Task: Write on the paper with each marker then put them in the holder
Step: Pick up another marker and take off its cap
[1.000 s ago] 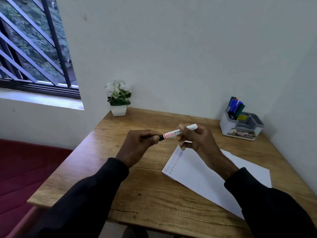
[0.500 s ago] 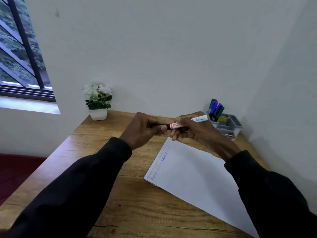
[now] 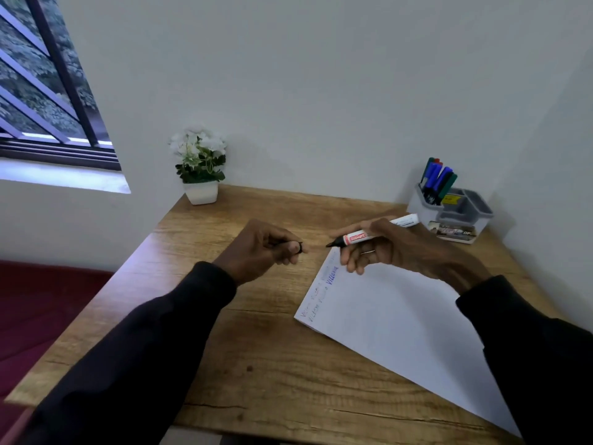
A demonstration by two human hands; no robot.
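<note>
Cap's off! The left hand (image 3: pixel 260 248) sits just left of the paper's (image 3: pixel 401 322) far corner, fingers curled in, thumb and forefinger pinching the small black cap (image 3: pixel 300 247). The right hand (image 3: pixel 385 248) hovers over that same corner with its fingers wrapped round the marker (image 3: pixel 356 236). The thumb is hidden from this angle. The barrel lies nearly level, its bare black tip pointing left, just above the corner. It looks clear of the sheet, though I can't be sure.

Along the paper's left edge there's writing (image 3: pixel 330 277) already, a few lines, some faint and one blue. Beyond the paper's far side stands the holder (image 3: pixel 420 210), with other markers (image 3: pixel 438 178) upright in its tall compartment.

So where are we? By my read this marker is at the writing step: opened, aimed, not yet on the page. With several markers already in the holder, the task looks well along.

The next move calls for a change of grip. That level hold needs to roll into a writing hold, nib tipped down onto a bare strip beside the existing lines. The left hand should hang on to that cap, since it has to go back on before the marker travels past the paper's far side to the holder.
</note>
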